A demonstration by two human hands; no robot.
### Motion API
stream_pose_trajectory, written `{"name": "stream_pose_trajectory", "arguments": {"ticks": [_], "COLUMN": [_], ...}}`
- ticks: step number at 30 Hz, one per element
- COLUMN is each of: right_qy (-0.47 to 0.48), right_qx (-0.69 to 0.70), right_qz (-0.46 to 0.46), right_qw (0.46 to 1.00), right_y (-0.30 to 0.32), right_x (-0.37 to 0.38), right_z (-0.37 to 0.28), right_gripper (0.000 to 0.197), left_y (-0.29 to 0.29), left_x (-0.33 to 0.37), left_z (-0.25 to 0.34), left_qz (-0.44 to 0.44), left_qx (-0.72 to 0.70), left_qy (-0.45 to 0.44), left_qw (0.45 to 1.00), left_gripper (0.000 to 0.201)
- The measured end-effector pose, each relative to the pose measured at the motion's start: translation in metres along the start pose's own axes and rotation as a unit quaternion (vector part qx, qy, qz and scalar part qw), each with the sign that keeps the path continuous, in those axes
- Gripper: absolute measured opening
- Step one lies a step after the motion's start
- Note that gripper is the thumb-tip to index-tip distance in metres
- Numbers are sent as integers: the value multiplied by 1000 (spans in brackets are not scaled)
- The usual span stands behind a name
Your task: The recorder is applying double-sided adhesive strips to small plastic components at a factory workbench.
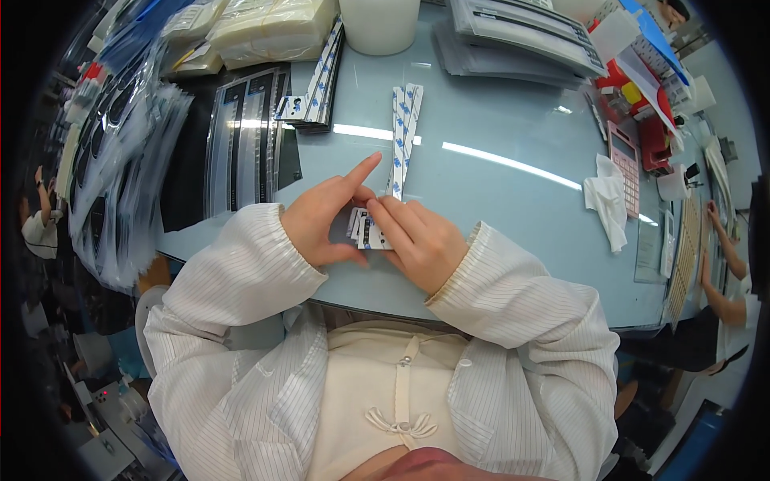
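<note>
Long, narrow white strips (405, 128) with blue printed marks lie in a slightly fanned pair, running away from me on the table. At their near side sits a small white and black end piece (370, 232) with holes, between my hands. My right hand (425, 240) has its fingers closed over this piece, hiding part of it and where it meets the strips. My left hand (321, 220) is beside it, index finger stretched forward and thumb apart near the piece's lower edge. Its other fingers are partly hidden behind the piece.
A stack of similar strips (313, 104) rests at the back left, beside clear-windowed panels (245, 136) and plastic-wrapped sheets (120, 168). A white tub (378, 24) and stacked panels (521, 40) stand at the back. Rightward are a crumpled tissue (607, 204) and pink calculator (623, 164).
</note>
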State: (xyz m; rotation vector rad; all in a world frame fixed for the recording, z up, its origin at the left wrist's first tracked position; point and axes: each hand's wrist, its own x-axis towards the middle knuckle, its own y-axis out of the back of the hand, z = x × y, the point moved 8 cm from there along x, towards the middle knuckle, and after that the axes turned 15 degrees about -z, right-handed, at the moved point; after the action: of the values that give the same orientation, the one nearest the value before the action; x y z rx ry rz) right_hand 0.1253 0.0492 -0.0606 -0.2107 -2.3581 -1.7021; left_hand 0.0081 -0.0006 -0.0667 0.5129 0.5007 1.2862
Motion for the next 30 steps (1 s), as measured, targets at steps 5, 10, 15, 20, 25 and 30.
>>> {"name": "stream_pose_trajectory", "arguments": {"ticks": [5,10,15,20,25,30], "right_qy": [-42,-59,-29,23,59,78], "right_qx": [110,169,150,106,78,61], "right_qz": [-19,-68,-94,-70,-72,-76], "right_qw": [993,982,984,992,993,992], "right_y": [3,4,-1,1,0,0], "right_x": [6,2,-4,-5,-11,-16], "right_z": [5,11,6,-4,-11,-14], "right_gripper": [80,83,75,74,75,78], "left_y": [-6,-11,-17,-20,-25,-30], "left_x": [0,0,1,-2,-5,-8], "left_z": [10,15,15,12,19,20], "left_qz": [-49,-35,-81,-90,-102,-92], "left_qx": [32,69,85,27,41,36], "left_qy": [24,12,74,81,88,98], "left_qw": [998,997,990,992,990,990], "left_gripper": [129,124,118,115,116,115]}}
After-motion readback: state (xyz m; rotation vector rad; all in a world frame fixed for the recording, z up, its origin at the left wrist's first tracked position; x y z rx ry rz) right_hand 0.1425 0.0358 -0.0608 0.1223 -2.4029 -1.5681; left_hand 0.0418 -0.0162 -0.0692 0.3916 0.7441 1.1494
